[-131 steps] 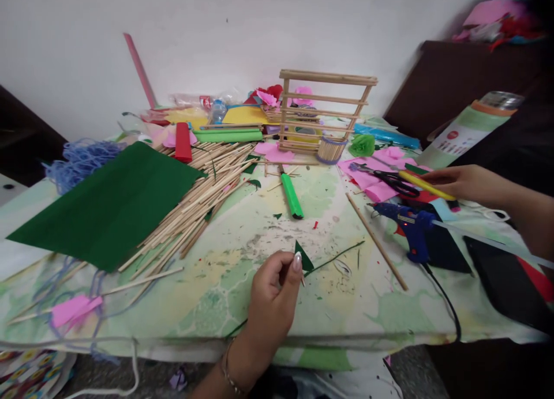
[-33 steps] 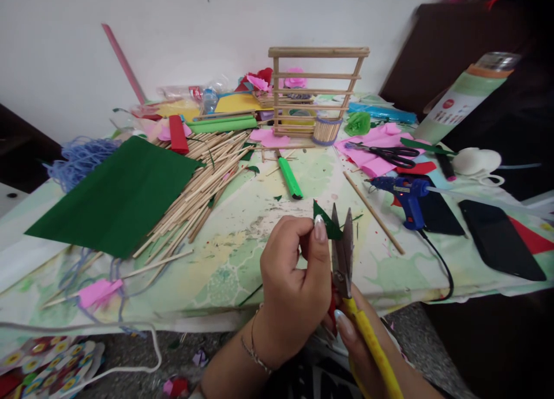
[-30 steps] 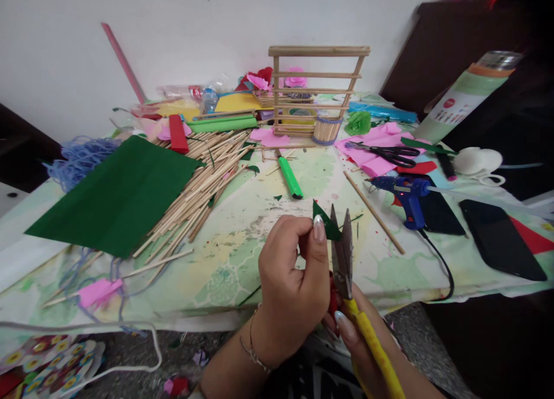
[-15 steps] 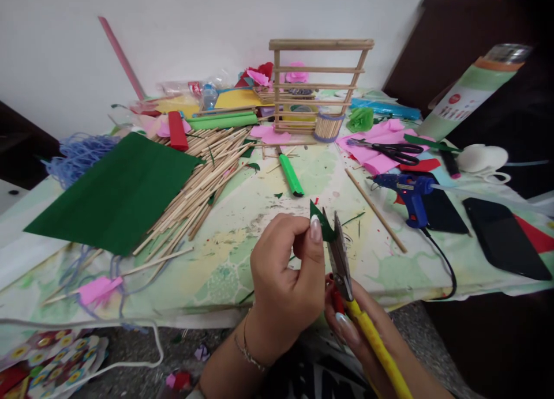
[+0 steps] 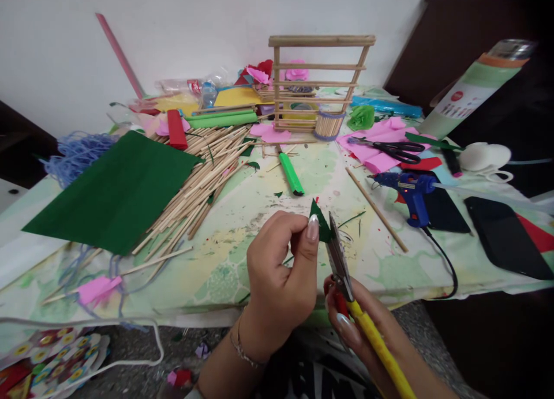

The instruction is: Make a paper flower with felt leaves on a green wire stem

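Between thumb and forefinger, my left hand (image 5: 283, 260) pinches a small pointed piece of dark green paper (image 5: 321, 226). My right hand (image 5: 359, 318) grips scissors (image 5: 341, 272) with a yellow handle; something red shows by its fingers. The scissor blades point up and lie against the right edge of the green piece, nearly closed. Beyond the hands, a green utility knife (image 5: 290, 173) lies on the table. A large dark green sheet (image 5: 112, 194) is at the left, partly over a heap of thin wooden sticks (image 5: 203, 185).
A wooden stick rack (image 5: 318, 83) with a small stick cup stands at the back. To the right are black-handled scissors (image 5: 392, 149), a blue glue gun (image 5: 411, 194) with a cord, phones (image 5: 506, 237) and a tilted bottle (image 5: 476, 93). Blue yarn (image 5: 80, 157) sits at the left.
The scissor blades have come closer together at the green piece. My left hand has shifted slightly left with the paper.
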The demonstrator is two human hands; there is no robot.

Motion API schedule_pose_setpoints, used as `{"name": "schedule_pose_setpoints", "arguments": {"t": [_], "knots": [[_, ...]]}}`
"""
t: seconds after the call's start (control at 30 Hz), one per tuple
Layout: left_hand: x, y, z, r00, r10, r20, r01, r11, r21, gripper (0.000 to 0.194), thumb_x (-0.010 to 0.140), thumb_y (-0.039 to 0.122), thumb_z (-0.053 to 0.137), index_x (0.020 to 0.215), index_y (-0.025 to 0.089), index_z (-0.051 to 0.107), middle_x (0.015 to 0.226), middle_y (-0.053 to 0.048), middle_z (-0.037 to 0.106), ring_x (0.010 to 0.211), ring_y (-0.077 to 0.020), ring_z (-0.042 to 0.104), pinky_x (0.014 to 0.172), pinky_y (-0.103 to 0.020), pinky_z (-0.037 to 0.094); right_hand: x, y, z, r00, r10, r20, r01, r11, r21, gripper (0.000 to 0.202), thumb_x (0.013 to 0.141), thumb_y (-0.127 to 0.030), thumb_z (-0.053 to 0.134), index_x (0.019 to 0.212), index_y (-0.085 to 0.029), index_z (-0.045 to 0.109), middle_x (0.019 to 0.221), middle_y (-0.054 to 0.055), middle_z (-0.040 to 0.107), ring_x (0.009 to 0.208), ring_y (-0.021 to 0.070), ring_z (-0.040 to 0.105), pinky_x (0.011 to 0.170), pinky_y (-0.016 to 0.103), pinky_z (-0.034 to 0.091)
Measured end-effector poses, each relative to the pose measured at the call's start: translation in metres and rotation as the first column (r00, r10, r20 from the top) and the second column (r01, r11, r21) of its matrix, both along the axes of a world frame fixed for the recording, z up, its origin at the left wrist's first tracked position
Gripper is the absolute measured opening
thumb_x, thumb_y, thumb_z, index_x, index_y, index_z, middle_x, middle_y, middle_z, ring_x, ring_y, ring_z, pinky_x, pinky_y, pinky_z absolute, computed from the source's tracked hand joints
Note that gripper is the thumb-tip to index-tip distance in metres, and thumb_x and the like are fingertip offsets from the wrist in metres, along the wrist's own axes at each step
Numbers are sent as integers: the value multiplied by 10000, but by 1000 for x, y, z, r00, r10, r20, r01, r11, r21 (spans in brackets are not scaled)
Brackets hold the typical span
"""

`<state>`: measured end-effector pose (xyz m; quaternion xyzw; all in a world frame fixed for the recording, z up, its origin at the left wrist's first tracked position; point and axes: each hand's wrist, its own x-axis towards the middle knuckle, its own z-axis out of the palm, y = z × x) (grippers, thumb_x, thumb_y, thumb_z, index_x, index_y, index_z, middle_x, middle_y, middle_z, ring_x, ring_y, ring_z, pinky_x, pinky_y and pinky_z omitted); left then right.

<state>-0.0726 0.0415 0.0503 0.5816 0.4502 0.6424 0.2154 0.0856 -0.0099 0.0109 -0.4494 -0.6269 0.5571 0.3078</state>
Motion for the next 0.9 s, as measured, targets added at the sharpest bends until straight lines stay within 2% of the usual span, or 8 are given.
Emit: {"name": "schedule_pose_setpoints", "arguments": {"t": [0.2,0.37,0.7,0.9], "knots": [[1,0,-1,1000,-4,13,4,1000,-8,122,910,144,567,803,202,584,695,13,500,647,-126,474,617,-276,392,-2,1,7,995,-71,77,64,994,90,95,883,-345,576,863,-257,548,704,-1,574,602,164,541,550,245,516],[0,0,-2,1000,-11,18,11,1000,-21,124,909,147,570,798,201,582,681,17,483,632,-123,453,602,-277,378,-2,2,13,993,-74,87,63,991,119,92,888,-328,555,832,-259,529,700,0,571,603,164,542,545,246,515],[0,2,-3,1000,-12,26,13,999,-46,139,911,189,575,774,210,588,656,15,470,609,-130,440,563,-277,365,1,3,11,992,-81,97,67,987,144,75,873,-293,562,827,-264,512,700,-2,577,610,165,564,555,245,531],[3,2,-5,999,3,47,0,998,-63,138,908,192,584,772,210,601,660,9,478,614,-133,437,553,-273,356,2,4,9,993,-83,88,69,986,149,80,881,-328,561,843,-271,520,711,-4,586,613,162,564,558,235,535]]}}
